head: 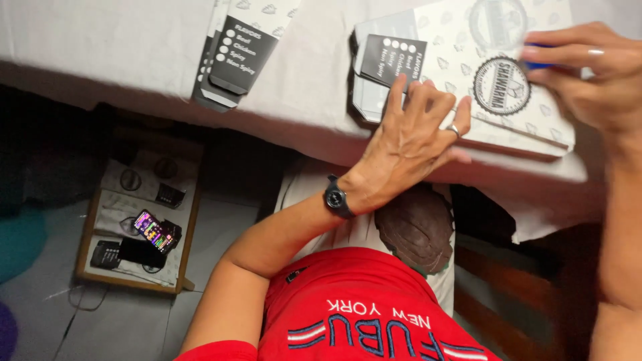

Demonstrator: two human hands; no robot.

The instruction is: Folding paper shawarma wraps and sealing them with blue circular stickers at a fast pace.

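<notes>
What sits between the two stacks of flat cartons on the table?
Nothing: in the head view, only bare white tablecloth separates the left carton stack from the carton stack under the left hand and right hand.

2 hands show: the left hand [414,130] and the right hand [592,70]. Each wears 1 ring, 2 rings in all. 1 black wristwatch [336,198] sits on the left wrist. 2 stacks of flat printed cartons lie on the white table [134,47]: the near stack [468,60] and the far stack [244,47]. 1 lit phone [152,230] lies on 1 wooden tray [187,234] below.
</notes>
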